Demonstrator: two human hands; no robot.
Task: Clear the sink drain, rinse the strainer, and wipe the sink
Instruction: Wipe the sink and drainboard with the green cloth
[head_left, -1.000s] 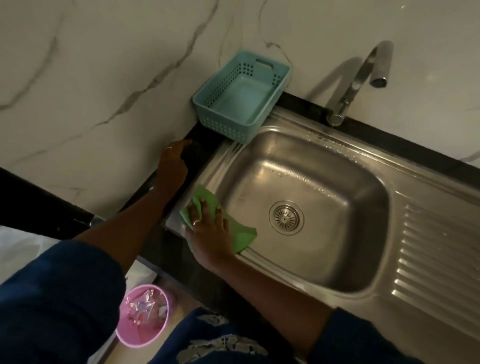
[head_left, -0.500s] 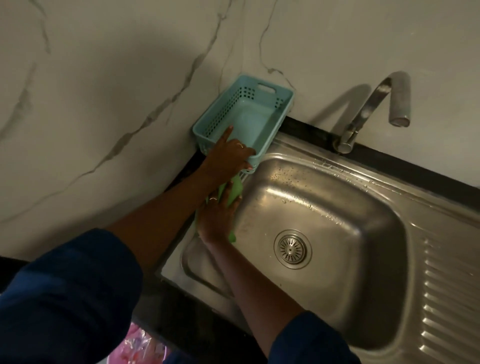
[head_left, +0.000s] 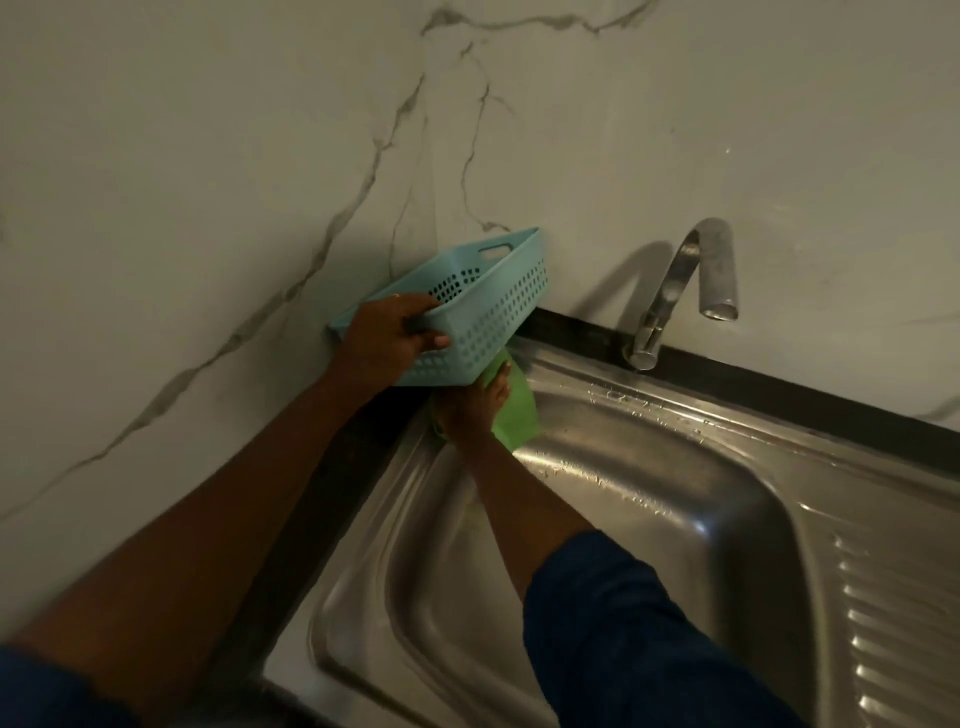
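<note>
Head view, the only one we have:

- Left hand (head_left: 387, 340) grips the near rim of the blue basket (head_left: 498, 301), thumb outside and fingers curled over the edge. The basket is tipped up, with its far end against the wall (head_left: 208, 208) at the sink's 11 o'clock corner.
- Right hand (head_left: 470, 410) lies flat on the green cloth (head_left: 517, 415), pressing it onto the sink (head_left: 649, 499) ledge right under the raised basket. The fingertips run beneath the basket, so we can't see them all.
- Tap (head_left: 670, 291) is at 12 o'clock and no water runs that we can see. Droplets sit on the back ledge between 12 and 1.
- Drain and strainer are out of frame, somewhere toward 4–5 o'clock in the bowl. We can't check their state.

We judge the step to be wiping the sink, namely the patch under the basket.

To do it well:
- Keep the basket high enough that the cloth passes fully under it without snagging.
- Keep the palm flat with even pressure, and sweep from the corner toward the bowl so dirt drops in rather than onto the dark desk (head_left: 753, 376) strip.
- Get the cloth into the seam where the ledge meets the wall.
- Set the basket down only once the patch is wiped.
- Risk: the one-handed rim grip is weak, so the basket may twist or scrape the wall.
- Next, take the wet back ledge toward 1 o'clock.
</note>
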